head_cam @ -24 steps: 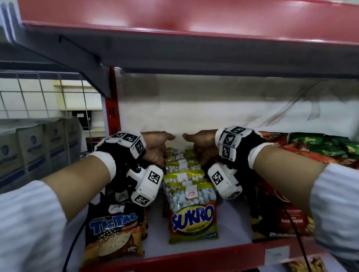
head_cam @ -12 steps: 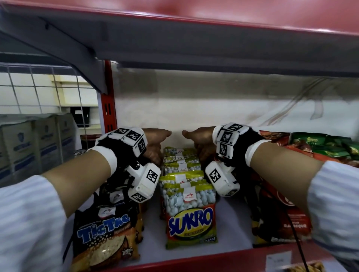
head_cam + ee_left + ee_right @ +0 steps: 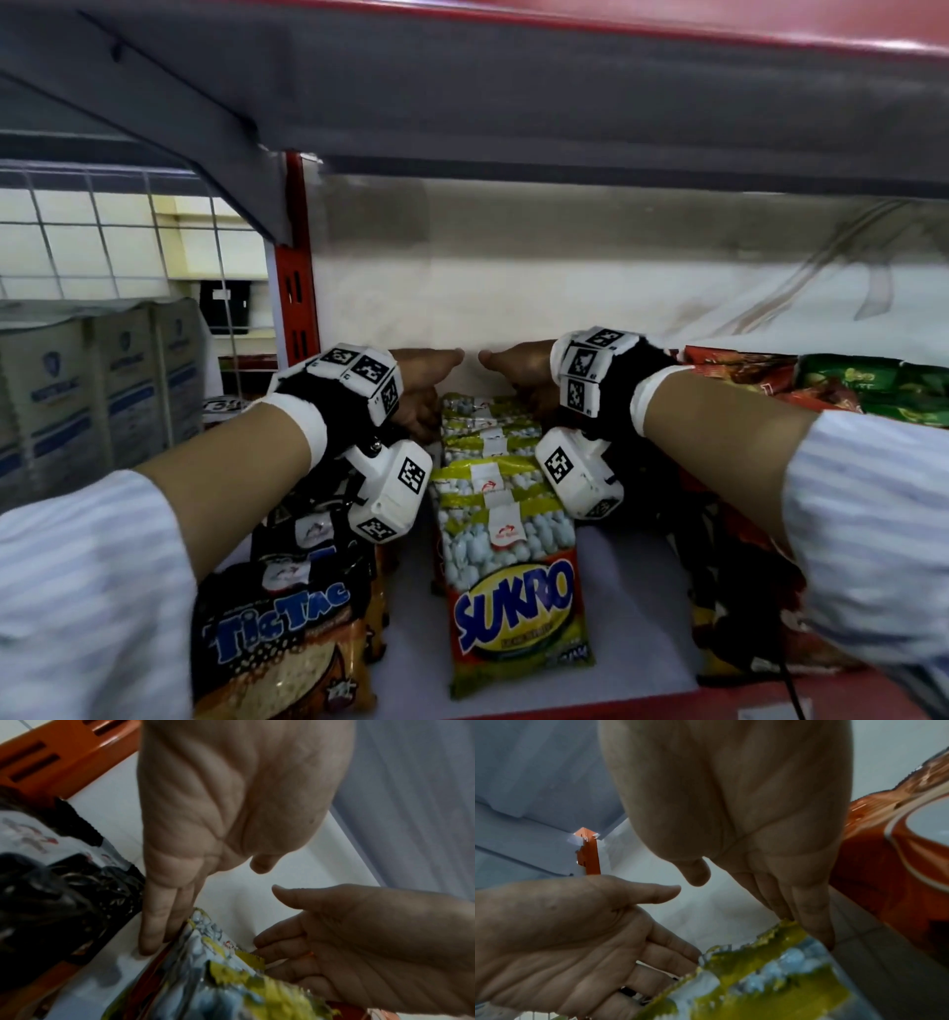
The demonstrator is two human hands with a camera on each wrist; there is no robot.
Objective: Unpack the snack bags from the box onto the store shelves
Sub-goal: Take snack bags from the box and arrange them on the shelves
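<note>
A row of Sukro bags (image 3: 508, 565), clear with yellow-green tops, runs front to back on the white shelf (image 3: 631, 591). Both my hands are at the back end of this row. My left hand (image 3: 426, 380) has straight fingers (image 3: 164, 925) lying against the left side of the rearmost bag (image 3: 218, 963). My right hand (image 3: 518, 370) points straight fingers (image 3: 811, 919) down at that bag's right top corner (image 3: 770, 973). The thumbs nearly meet above the bags. Neither hand is curled around anything. The box is out of view.
Black Tic Tac bags (image 3: 282, 632) stand left of the row, red bags (image 3: 734, 591) and green bags (image 3: 873, 385) to the right. The upper shelf (image 3: 513, 103) hangs low overhead. A red upright (image 3: 295, 288) stands at the back left, with cartons (image 3: 92, 390) beyond it.
Both hands stay at the back of the Sukro row in much the same pose. Only the head view has shifted slightly.
</note>
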